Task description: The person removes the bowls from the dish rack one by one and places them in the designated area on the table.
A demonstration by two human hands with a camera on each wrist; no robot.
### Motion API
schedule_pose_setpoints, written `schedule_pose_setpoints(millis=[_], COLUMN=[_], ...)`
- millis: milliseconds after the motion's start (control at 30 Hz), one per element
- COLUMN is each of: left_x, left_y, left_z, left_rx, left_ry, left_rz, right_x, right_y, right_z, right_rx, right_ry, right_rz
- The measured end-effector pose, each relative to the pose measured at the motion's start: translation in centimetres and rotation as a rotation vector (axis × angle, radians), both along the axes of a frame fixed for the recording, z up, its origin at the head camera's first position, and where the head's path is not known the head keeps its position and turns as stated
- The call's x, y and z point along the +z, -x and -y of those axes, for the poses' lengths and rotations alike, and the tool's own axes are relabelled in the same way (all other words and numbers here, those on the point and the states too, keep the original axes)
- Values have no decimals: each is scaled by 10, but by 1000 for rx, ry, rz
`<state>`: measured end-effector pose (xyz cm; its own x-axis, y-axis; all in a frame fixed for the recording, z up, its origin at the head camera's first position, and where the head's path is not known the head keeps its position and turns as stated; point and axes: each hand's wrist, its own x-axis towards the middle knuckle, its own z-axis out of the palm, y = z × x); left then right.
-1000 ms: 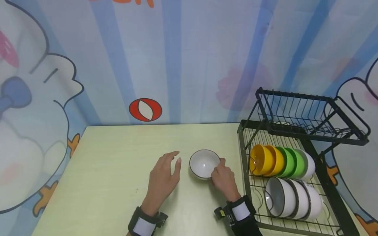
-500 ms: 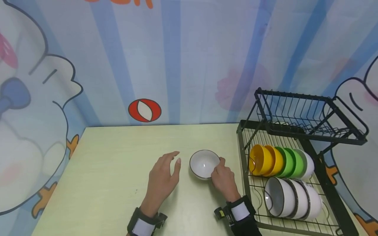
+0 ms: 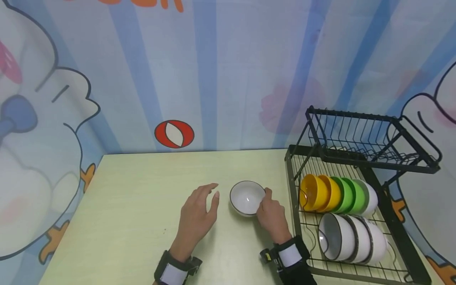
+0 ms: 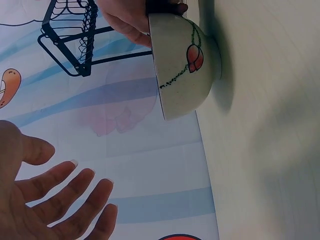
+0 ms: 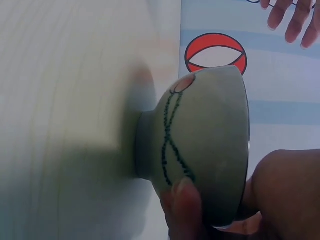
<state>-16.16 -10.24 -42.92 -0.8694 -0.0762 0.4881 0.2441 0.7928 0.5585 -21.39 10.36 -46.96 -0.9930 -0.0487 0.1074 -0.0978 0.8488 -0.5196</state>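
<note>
My right hand (image 3: 273, 220) pinches the rim of a small white bowl (image 3: 247, 198), the thumb reaching over the edge and a finger against the outer wall. Dark-rimmed and upright, the bowl has its foot right at the table surface. Its side (image 5: 210, 130) carries a green vine and red flower pattern, also plain on the bowl (image 4: 182, 70) in the left wrist view. To the left of the bowl and apart from it, my left hand (image 3: 197, 215) hovers with relaxed, spread fingers and holds nothing.
On the right stands a black two-tier dish rack (image 3: 370, 158). Its lower level holds yellow bowls (image 3: 315, 192), green bowls (image 3: 347, 196), a white one behind them, and a nearer row of white bowls (image 3: 352, 239). A printed cloth backdrop (image 3: 235, 79) rises behind the table (image 3: 142, 198).
The head view shifts very slightly. Both hands and the bowl stay almost where they were, with the same hold on the rim.
</note>
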Motion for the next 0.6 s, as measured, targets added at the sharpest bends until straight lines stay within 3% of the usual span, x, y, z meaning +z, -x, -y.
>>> schedule_pose_setpoints(millis=[133, 433, 600], left_x=[-1, 0, -1], left_y=[1, 1, 0], left_z=[0, 0, 1], left_rx=[-26, -53, -71], left_ry=[12, 56, 63], left_rz=[-16, -48, -52], right_x=[11, 57, 72], right_y=[-3, -21, -28], right_z=[-2, -13, -29], right_rx=[-17, -81, -114], right_ry=[-35, -105, -133], right_rz=[-11, -136, -176])
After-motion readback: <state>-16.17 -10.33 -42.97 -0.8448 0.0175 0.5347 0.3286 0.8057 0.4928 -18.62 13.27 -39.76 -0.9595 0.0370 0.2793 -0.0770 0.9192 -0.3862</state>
